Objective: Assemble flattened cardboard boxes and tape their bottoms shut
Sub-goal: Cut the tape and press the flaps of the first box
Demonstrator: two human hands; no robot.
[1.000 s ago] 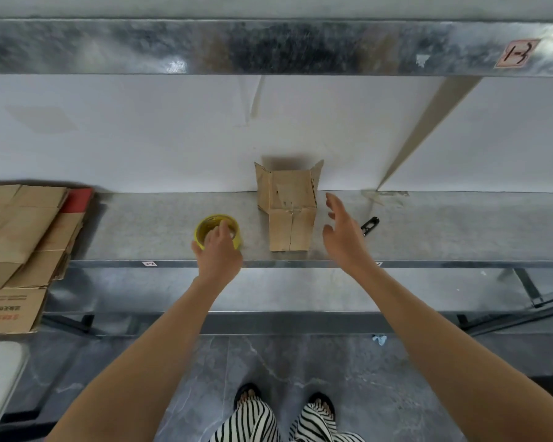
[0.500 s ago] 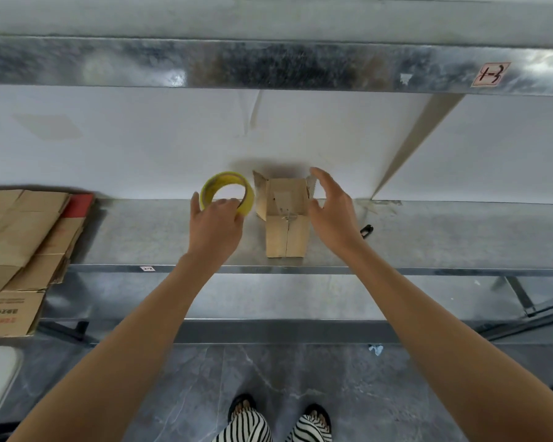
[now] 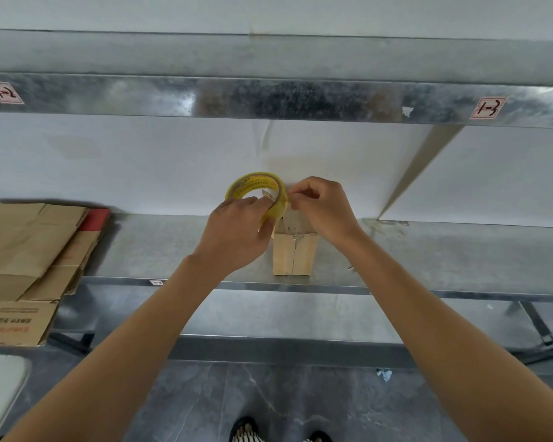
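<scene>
1. At centre frame, the left hand point(image 3: 237, 231) is curled round a yellow roll of clear packing tape point(image 3: 256, 194), held above the galvanised metal shelf point(image 3: 173, 247).
2. The right hand point(image 3: 323, 208) pinches the roll's right rim, fingertips together, probably on the tape end.
3. The small brown cardboard box point(image 3: 296, 253) stands on the shelf just below both hands. Its near-face seam runs upright in the frame, and the right hand is nearer.

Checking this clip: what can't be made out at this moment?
Head view only.
Whether the right hand has pinched the loose tape end: its curled fingertips at the tape roll are too small to read.
The small box: top flaps hidden behind the roll and both hands, the left hand gripping the roll.
The flat cardboard stack: cut off by the left edge.
</scene>
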